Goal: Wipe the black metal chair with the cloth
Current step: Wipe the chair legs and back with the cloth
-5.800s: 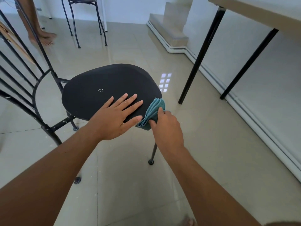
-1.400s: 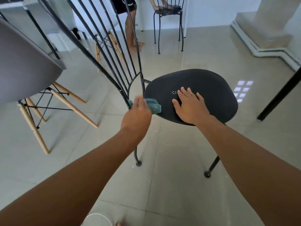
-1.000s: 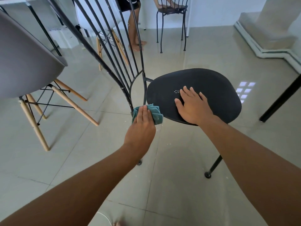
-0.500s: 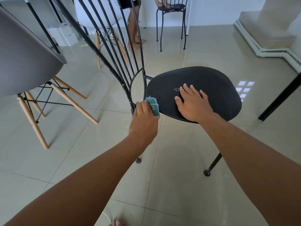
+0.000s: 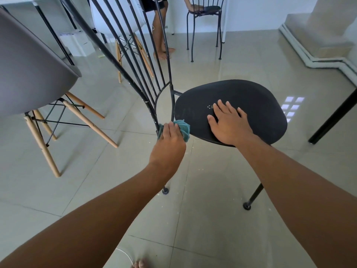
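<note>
The black metal chair stands on the tiled floor, its round seat at centre right and its thin slatted back rising to the upper left. My left hand grips a bunched teal cloth and presses it against the frame where the back's bars meet the seat's rear left edge. My right hand lies flat on the seat, fingers spread, holding nothing.
A grey shell chair with wooden legs stands close on the left. A white chair, another person's bare legs and a second black metal chair are at the back. A black table leg slants at right.
Since 5.8 s ago the cloth has passed from my right hand to my left, and I now face the chair's back corner. In the last second the cloth shifted slightly along the frame joint.
</note>
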A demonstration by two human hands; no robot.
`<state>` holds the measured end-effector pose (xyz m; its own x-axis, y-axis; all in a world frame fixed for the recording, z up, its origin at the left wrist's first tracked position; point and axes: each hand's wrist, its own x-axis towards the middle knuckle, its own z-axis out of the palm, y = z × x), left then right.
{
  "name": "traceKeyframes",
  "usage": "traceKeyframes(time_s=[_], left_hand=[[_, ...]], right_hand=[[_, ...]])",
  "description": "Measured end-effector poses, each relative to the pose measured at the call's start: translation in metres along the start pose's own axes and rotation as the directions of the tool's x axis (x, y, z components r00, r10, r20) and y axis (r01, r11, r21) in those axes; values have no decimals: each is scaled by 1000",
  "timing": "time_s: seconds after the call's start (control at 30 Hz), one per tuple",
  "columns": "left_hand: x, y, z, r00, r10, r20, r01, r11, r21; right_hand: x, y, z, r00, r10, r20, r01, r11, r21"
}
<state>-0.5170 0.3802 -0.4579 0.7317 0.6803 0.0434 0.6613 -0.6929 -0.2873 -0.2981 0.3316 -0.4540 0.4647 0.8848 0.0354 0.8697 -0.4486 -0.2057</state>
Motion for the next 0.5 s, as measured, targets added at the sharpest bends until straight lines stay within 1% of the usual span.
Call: traceKeyframes(time_s=[0.07, 0.1, 0.13, 0.17, 0.2, 0.23, 0.3, 0.37, 0.43, 0.5], left_hand=[[-20, 3, 6, 998, 53, 34, -50, 996, -75], [-32, 5, 9, 998, 59, 34, -53, 988, -145], [-42, 7, 15, 999, 36, 32, -27, 971, -238], [-52, 8, 21, 999, -17, 48, 33, 934, -355], [-58, 9, 25, 993, -79, 86, 110, 879, -464], [-63, 8, 26, 982, -133, 137, 186, 823, -536], [-66, 0, 25, 942, -249, 226, 336, 715, -613], [-68, -12, 27, 887, -372, 272, 448, 553, -702], [-68, -24, 28, 838, -458, 298, 494, 401, -772], [-64, -31, 22, 802, -525, 285, 484, 291, -826]], right_hand=[[1, 0, 0, 1000, 0, 4, 0, 1000, -4], [1, 0, 0, 1000, 0, 6, 0, 1000, -6], [2, 0, 0, 1000, 1, 7, -1, 1000, -7], [2, 0, 0, 1000, 1, 6, -1, 1000, -7], [2, 0, 1, 1000, 1, 6, -1, 1000, -5], [2, 0, 1, 1000, 0, 6, 0, 1000, -2], [1, -1, 2, 1000, 1, 10, -1, 1000, 3], [1, 0, 1, 1000, 4, 10, -4, 1000, 6], [1, 0, 0, 1000, 4, 13, -4, 1000, 6], [1, -1, -1, 1000, 3, 15, -3, 1000, 2]])
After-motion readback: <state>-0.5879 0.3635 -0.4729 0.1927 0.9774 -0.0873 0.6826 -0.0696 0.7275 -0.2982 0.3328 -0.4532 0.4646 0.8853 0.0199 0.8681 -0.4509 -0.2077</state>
